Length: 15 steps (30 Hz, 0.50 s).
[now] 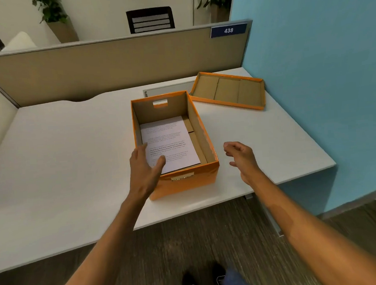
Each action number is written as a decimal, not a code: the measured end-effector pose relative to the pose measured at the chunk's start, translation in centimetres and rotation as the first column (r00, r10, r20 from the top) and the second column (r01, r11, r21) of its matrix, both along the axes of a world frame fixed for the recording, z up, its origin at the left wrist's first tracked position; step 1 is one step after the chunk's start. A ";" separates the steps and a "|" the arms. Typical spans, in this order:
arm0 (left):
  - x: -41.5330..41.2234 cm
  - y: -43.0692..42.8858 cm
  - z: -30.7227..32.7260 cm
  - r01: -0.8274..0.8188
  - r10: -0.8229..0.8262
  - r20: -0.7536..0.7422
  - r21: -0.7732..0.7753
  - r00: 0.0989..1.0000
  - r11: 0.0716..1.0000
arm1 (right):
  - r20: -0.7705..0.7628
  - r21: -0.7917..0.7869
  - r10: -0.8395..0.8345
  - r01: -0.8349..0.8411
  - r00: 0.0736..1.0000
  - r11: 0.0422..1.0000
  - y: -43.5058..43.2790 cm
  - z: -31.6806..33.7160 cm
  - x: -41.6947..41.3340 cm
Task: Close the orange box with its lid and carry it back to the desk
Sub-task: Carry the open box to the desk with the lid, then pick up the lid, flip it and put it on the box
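An open orange box (203, 128) stands on the white desk (64, 162), with printed sheets of paper (171, 138) lying flat inside. Its orange lid (229, 91) lies upside down on the desk behind and to the right of the box, brown inside facing up. My left hand (143, 168) hovers over the box's near left corner, fingers apart, thumb over the paper. To the right of the box my right hand (241, 159) is held above the desk, fingers loosely curled and holding nothing.
A beige partition (113, 63) with a blue "438" sign (228, 30) runs behind the desk. A blue wall (320, 70) stands at the right. Dark floor and my shoes (203, 281) are below the desk's front edge. Chairs and plants stand beyond the partition.
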<state>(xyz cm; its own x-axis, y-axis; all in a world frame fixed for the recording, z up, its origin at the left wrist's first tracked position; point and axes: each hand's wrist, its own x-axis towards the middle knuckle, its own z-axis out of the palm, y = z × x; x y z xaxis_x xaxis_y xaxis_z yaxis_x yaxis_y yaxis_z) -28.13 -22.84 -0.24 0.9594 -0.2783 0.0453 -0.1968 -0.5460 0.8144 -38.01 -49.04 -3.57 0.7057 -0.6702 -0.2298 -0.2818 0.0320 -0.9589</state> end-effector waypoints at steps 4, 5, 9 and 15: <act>-0.8 -4.3 1.6 0.097 -0.098 0.088 0.012 0.991 0.995 | 0.037 -0.045 -0.021 0.023 0.999 0.999 -2.0 0.6 -0.1; -0.9 -5.6 1.8 0.123 -0.123 0.099 0.010 0.987 0.992 | 0.043 -0.053 -0.027 0.029 0.999 0.998 -2.7 0.8 -0.1; -1.3 -11.6 2.8 0.241 -0.238 0.118 -0.010 0.964 0.971 | 0.064 -0.064 -0.047 0.051 0.997 0.997 -6.0 1.8 0.0; -0.5 -19.6 4.2 0.282 -0.276 0.121 -0.035 0.953 0.959 | 0.070 -0.102 -0.031 0.038 0.997 0.994 -12.7 3.2 0.6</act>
